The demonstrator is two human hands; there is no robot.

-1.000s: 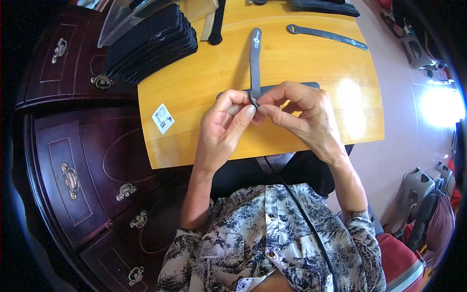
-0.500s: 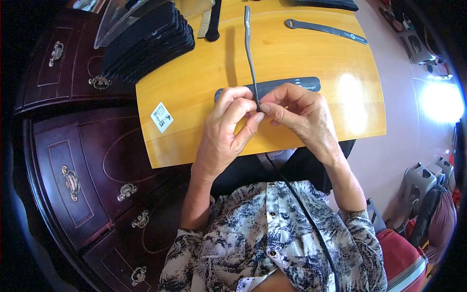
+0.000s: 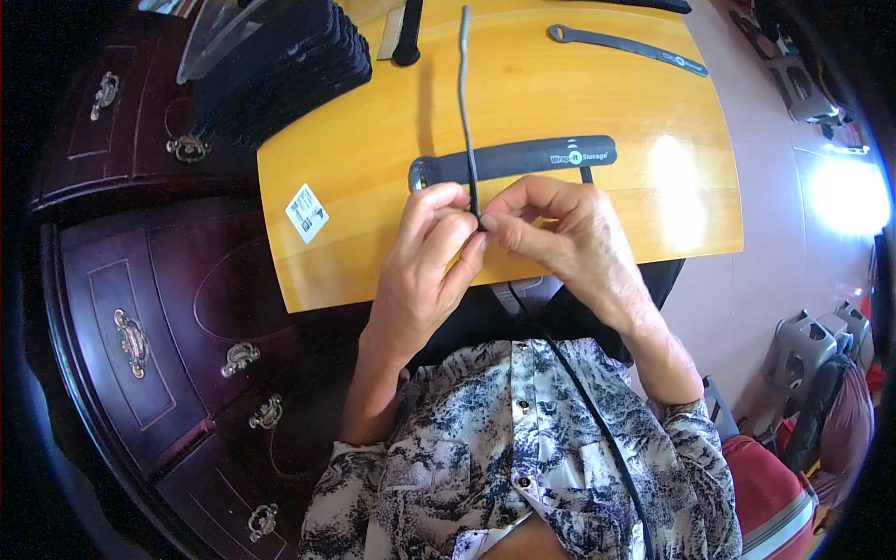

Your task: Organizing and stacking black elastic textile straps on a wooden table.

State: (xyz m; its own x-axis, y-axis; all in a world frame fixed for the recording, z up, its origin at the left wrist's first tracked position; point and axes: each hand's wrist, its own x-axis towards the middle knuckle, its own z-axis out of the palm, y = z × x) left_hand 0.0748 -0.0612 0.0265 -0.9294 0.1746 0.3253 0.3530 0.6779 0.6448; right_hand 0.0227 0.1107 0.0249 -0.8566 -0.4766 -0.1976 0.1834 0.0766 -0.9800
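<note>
A narrow dark grey cable strap (image 3: 465,103) is held almost edge-on, its long free end stretching away over the table. My left hand (image 3: 420,257) is closed around its near end, thumb and fingers pinching it. My right hand (image 3: 574,238) pinches the same end from the other side, the fingertips of both hands nearly touching. What exactly sits between the fingertips is mostly hidden. Just beyond the hands lies a wider grey strap (image 3: 523,159) with white print and a rounded end. A thinner strap with an eyelet (image 3: 625,50) rests at the far right of the table.
On the far left stands a stack of black straps (image 3: 289,84) beside a clear plastic box (image 3: 217,37). Another black strap (image 3: 408,37) lies at the back. A white label (image 3: 307,214) is on the yellow table (image 3: 364,210). Dark wooden drawers (image 3: 140,345) flank the left side.
Both hands and the strap have shifted slightly left and a little toward me. The strap's free end has turned more edge-on, and more of the wide strap's print shows.
</note>
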